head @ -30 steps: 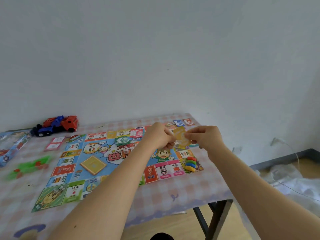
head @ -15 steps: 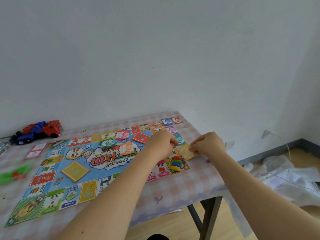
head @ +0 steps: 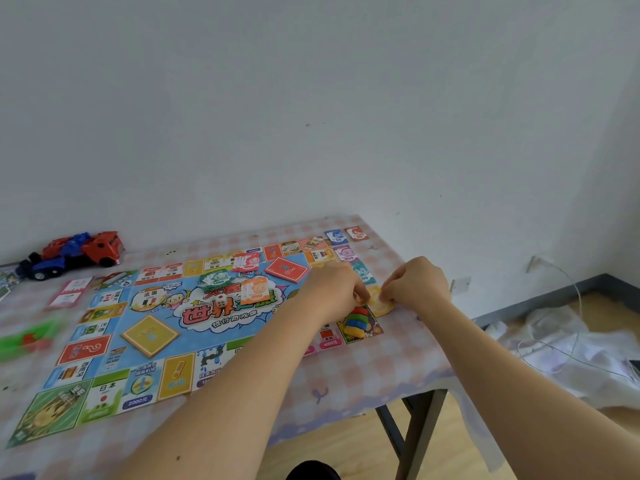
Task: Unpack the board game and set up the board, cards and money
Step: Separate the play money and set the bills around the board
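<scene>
1. The left hand (head: 332, 292) and right hand (head: 415, 285), both pinching the yellow card (head: 381, 307), have lowered it from mid-air to the tabletop's (head: 363, 379) right edge, beside the board (head: 156, 317).
2. The tabletop wears a checked cloth; a toy truck (head: 76, 252) stands at the far edge by a white wall.

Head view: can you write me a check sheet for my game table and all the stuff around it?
Surface: table with pink checked cloth.
Job's things: colourful paper game board lies flat; red card deck, white die, orange play-money pile on it; stack of coloured plastic tokens on its near right corner.
Clutter: red and blue toy truck by the wall; blurry green thing at left.
Grippers: left hand and right hand both pinch a yellow card at the board's right edge.
Cables: white cable trails from the wall to the floor.
Surroundings: white wall, wooden floor, crumpled white sheet.
</scene>
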### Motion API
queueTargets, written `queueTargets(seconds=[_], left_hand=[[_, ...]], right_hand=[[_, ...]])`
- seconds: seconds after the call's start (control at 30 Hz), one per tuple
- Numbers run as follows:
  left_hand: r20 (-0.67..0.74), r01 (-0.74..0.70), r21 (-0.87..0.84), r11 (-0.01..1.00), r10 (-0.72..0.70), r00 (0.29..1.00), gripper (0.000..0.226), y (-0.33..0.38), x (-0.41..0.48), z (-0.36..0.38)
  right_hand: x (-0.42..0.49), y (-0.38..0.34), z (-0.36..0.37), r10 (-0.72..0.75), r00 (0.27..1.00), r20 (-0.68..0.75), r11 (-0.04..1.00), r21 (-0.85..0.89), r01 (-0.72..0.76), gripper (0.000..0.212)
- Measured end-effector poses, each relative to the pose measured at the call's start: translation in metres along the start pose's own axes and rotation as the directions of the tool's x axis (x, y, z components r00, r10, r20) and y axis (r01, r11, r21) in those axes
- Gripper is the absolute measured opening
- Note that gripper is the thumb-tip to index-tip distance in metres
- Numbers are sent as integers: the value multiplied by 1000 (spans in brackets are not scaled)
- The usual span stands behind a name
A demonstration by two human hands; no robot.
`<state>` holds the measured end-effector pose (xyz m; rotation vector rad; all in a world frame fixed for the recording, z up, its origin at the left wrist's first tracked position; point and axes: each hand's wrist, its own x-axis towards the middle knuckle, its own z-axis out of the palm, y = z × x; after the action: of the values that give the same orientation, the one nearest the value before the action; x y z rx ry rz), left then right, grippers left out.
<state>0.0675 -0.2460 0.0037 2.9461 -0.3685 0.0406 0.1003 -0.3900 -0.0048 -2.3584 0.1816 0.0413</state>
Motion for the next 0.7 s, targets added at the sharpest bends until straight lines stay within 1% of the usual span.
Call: queueTargets(seconds=[0.17,0.3,0.4,0.5,0.6,0.7], left_hand=[[-10,-5,-8,1000,5,1000,31,0,-1,-1],[-6,-1,-11,1000,1,1000,35,0,-2,0],[-11,0,-10,1000,0,1000,38,0,-3,0],[-18,-4,-25,1000,4,1000,37,0,-3,1],[-97,2,-56,998,-7,995,35,-5,-3,-1],[-184,40,-116,992,-61,981,34,-19,-7,-12]], right_hand=[[-1,-1,-1,5,1000,-20,1000,-13,-5,12],[-2,-1,-2,5,1000,-22,1000,-31,-5,13],[-3,-2,-3,-17,1000,-12,998,-64,16,13],[-4,-4,-4,-53,999,-7,996,-77,53,11],[-6,-10,-2,-114,992,-45,991,-72,111,6],[-8,-23,4,-171,983,-63,984,-52,168,10]])
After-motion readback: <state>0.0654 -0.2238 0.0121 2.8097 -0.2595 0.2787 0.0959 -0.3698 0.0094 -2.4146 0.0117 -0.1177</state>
